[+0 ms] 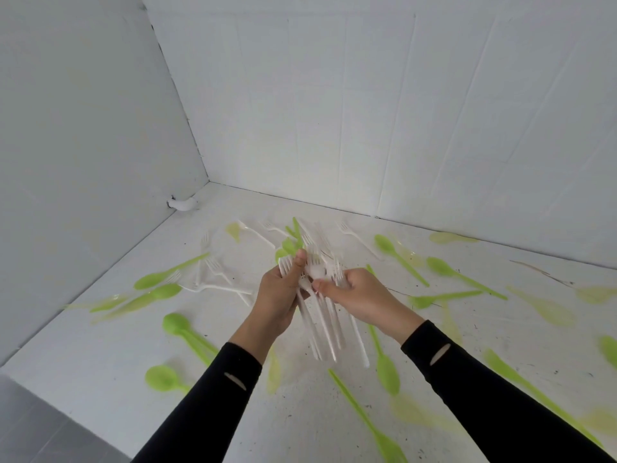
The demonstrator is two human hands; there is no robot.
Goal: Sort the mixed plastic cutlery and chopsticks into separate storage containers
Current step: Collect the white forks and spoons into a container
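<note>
My left hand [278, 297] grips a bundle of white plastic forks [322, 325], tines up and handles hanging down toward me. My right hand [362, 295] pinches the same bundle near the tines from the right side. Loose white forks [217, 272] lie on the white table [300, 412] behind and to the left of the hands. Bright green spoons [397, 255] and pale yellow-green cutlery [544, 309] are scattered all over the surface. A few green pieces [293, 235] stick up just behind my left thumb; whether they are in the bundle is unclear.
White walls close the table in at the left [83, 162] and at the back [400, 128], meeting in a corner. A small white object [183, 204] sits at the foot of the left wall. Grey floor [40, 426] shows at the bottom left. No storage container is in view.
</note>
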